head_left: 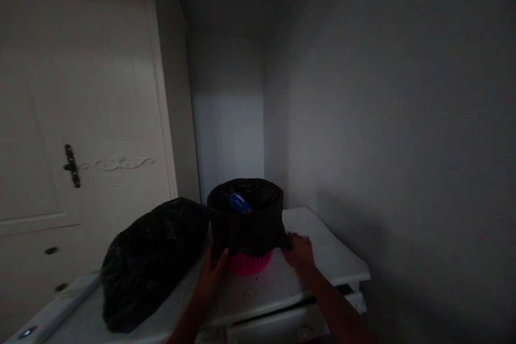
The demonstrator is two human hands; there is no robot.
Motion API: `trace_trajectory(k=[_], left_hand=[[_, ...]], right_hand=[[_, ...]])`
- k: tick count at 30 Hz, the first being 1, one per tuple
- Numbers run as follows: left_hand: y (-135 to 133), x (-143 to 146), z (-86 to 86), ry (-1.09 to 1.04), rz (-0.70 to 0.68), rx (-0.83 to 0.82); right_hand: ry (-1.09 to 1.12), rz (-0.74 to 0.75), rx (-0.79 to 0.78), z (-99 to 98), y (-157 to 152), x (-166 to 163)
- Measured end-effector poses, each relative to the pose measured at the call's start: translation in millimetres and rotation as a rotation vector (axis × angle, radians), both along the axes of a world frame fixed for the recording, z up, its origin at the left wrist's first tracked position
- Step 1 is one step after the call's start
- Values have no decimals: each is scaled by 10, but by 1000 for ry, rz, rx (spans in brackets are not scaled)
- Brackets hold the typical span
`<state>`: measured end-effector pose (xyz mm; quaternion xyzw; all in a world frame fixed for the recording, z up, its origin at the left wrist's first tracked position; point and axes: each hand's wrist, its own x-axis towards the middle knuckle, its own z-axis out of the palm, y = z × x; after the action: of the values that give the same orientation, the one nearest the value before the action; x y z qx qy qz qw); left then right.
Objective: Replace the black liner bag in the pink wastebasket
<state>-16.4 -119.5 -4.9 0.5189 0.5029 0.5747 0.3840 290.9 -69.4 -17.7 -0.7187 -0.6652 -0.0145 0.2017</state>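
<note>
Your left hand (212,270) presses flat against the near-left side of the pink basket (249,263), fingers spread on the black liner bag (245,220) just above the exposed pink mesh. It looks like an open-palmed hold rather than a closed grip. Your right hand (299,251) sits at the bin's right side with its fingertips pinching the hanging edge of the liner; how tightly it closes on the plastic cannot be told in this dim light.

The bin stands upright on the white cabinet top (322,258), near its middle, with the liner folded over the rim and draped down most of the wall.

To handle it well, I judge that you should keep both hands low and opposite each other so the bin does not tip, and draw the liner evenly on both sides rather than tugging one edge, since thin plastic tears easily. Watch the cabinet's right edge, which lies close.

Counting, near to far: two hands, both yours; one pink basket; one liner in it; one blue packet (239,202) lying inside near the rim; one full black bag (149,260) resting just left of the bin, touching or nearly so; one white door (80,91) behind, with one dark handle (71,165).
</note>
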Motion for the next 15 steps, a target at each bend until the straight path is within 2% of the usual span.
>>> trace_trajectory(k=[15], left_hand=[[-19, 0, 27, 5, -21, -1]], right_hand=[[23, 0, 39, -105, 44, 32]])
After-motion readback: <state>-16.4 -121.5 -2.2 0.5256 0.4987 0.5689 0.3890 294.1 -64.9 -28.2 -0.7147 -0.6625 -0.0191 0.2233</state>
